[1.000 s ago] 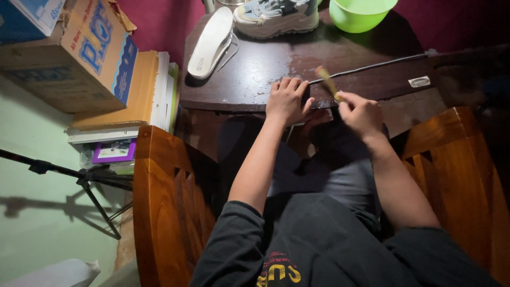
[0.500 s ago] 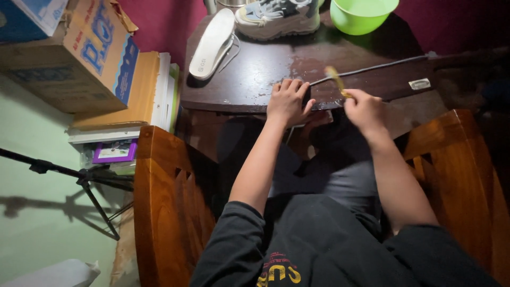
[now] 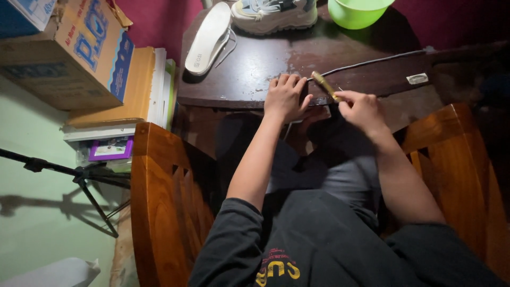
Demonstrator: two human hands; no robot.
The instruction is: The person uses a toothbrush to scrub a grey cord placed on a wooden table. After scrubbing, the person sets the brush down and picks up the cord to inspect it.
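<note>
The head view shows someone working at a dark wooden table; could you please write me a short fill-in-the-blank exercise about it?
1. The right hand holds a slim yellowish ____.
2. The left hand rests flat at the edge of the dark wooden ____.
3. The bowl at the table's far side is ____ in colour.
4. A white insole lies beside a grey and white ____.

Missing words: brush; table; green; sneaker

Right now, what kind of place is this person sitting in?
Probably a room in a home, used as a small workspace: a dark wooden table, carved wooden chair arms, and a cardboard box on stacked books.
</note>
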